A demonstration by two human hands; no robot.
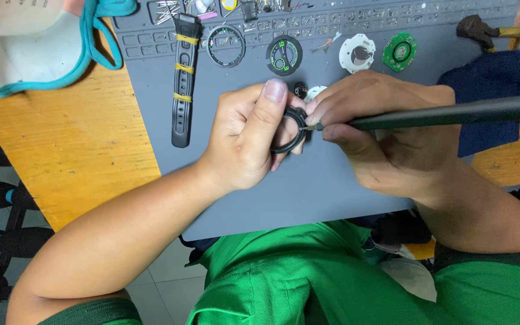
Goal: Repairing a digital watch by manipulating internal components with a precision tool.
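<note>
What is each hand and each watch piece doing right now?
left hand: pinching the black ring
black ring: held upright above the mat
right hand: gripping the black tool
black tool: tip at the ring
watch strap: lying flat on the grey mat
green circuit board: lying loose
</note>
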